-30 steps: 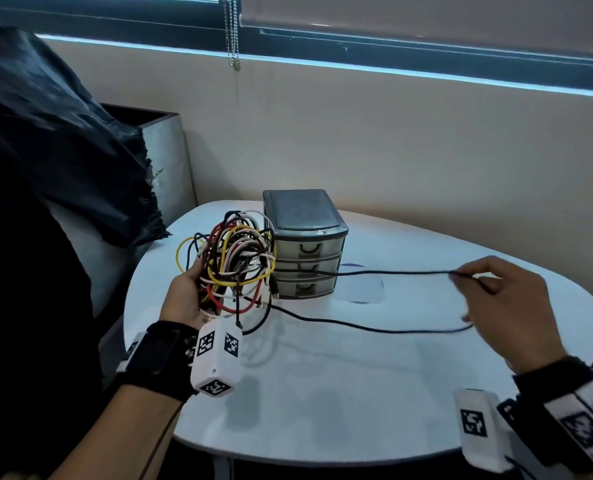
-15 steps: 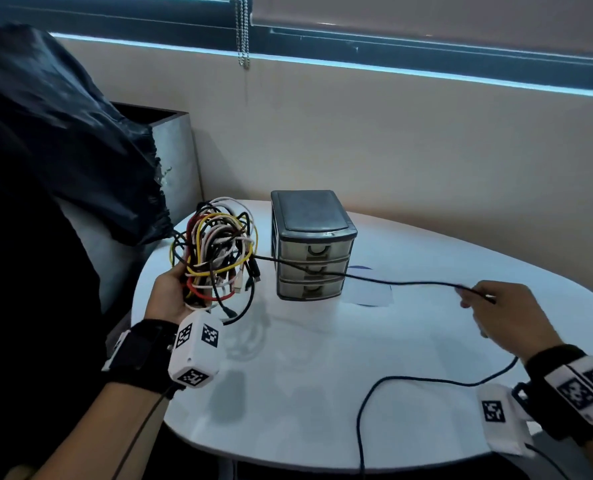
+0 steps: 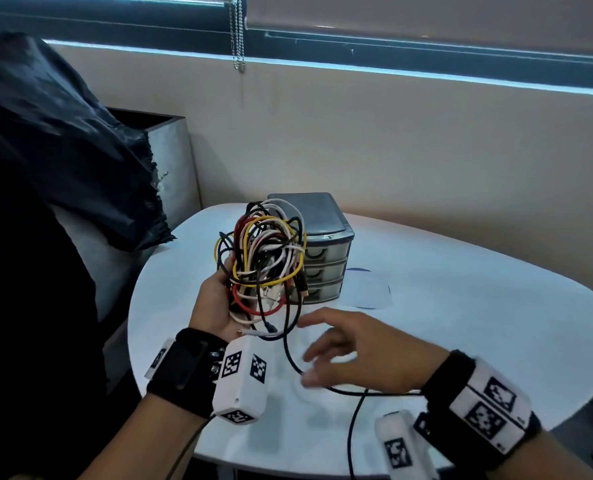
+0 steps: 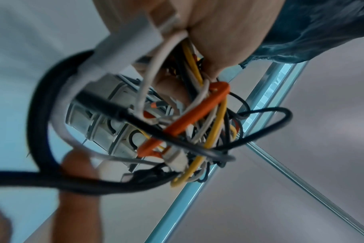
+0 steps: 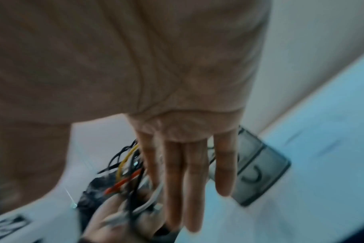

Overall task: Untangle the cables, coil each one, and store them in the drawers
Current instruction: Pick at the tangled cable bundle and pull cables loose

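My left hand (image 3: 219, 289) grips a tangle of cables (image 3: 264, 265), yellow, red, white and black, held up in front of the grey three-drawer unit (image 3: 326, 258). In the left wrist view the tangle (image 4: 197, 125) fills the middle, with the drawer unit (image 4: 106, 129) behind it. A loose black cable (image 3: 290, 355) hangs from the tangle, passes under my right hand (image 3: 309, 351) and drops over the table's near edge. The right hand hovers just right of the tangle with straight, spread fingers (image 5: 189, 180) and an empty palm. All three drawers look closed.
The round white table (image 3: 461, 323) carries the drawer unit at its back and a faint blue drawn circle (image 3: 367, 289) beside it. A dark cloth-covered bulk (image 3: 63, 161) and a grey box (image 3: 170, 161) stand at the left. A beige wall runs behind.
My right hand has let go of the stretched black cable and swung left toward the tangle. The cable now lies slack. The left hand brought the tangle in front of the drawers.
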Demonstrator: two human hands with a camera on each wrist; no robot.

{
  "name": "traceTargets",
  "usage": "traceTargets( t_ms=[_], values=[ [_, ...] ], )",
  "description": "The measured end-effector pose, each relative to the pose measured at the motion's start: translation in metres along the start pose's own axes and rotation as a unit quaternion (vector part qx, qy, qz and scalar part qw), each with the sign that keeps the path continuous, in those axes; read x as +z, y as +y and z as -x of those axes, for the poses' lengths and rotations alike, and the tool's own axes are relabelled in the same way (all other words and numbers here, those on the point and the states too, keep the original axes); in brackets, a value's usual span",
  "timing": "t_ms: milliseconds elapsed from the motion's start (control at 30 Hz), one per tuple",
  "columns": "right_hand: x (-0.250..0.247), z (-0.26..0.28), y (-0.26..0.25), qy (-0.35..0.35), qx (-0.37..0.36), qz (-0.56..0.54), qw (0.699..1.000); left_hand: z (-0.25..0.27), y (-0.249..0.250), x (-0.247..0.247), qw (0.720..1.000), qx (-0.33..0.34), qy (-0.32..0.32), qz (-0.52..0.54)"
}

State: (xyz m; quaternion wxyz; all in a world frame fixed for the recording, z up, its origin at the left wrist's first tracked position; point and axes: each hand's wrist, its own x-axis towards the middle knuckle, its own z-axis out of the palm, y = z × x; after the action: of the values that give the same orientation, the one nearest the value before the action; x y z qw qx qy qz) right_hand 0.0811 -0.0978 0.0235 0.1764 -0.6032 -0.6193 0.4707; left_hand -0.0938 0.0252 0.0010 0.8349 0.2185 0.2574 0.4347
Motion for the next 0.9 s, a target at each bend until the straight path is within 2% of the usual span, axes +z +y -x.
traceTargets(
  t_ms=[100, 233, 300, 367, 500, 600, 700, 900],
  values=[
    [0.025, -0.014, -0.010, 0.088, -0.044, -0.127, 0.987, 0.000, -0.005, -0.001, 0.999, -0.034, -0.018, 0.007],
    [0.044, -0.017, -0.018, 0.183, -0.011, -0.287, 0.940, 0.002, -0.001, -0.005, 0.999, 0.008, 0.031, -0.005],
    [0.045, -0.017, -0.014, 0.282, -0.032, -0.265, 0.922, 0.001, 0.002, -0.008, 0.998, 0.035, 0.046, -0.008],
    [0.043, -0.018, -0.012, 0.360, -0.059, -0.205, 0.908, 0.001, 0.005, -0.010, 0.998, 0.044, 0.032, -0.008],
    [0.042, -0.021, -0.014, 0.371, -0.090, -0.195, 0.903, 0.006, 0.004, -0.007, 0.999, 0.046, -0.003, -0.008],
    [0.043, -0.025, -0.017, 0.399, -0.112, -0.196, 0.889, 0.009, -0.001, 0.000, 0.997, 0.065, -0.025, -0.021],
    [0.044, -0.028, -0.021, 0.408, -0.124, -0.201, 0.882, 0.010, -0.008, 0.000, 0.995, 0.084, -0.014, -0.044],
    [0.044, -0.028, -0.023, 0.430, -0.125, -0.212, 0.869, 0.011, -0.021, -0.004, 0.997, 0.061, -0.012, -0.052]
  ],
)
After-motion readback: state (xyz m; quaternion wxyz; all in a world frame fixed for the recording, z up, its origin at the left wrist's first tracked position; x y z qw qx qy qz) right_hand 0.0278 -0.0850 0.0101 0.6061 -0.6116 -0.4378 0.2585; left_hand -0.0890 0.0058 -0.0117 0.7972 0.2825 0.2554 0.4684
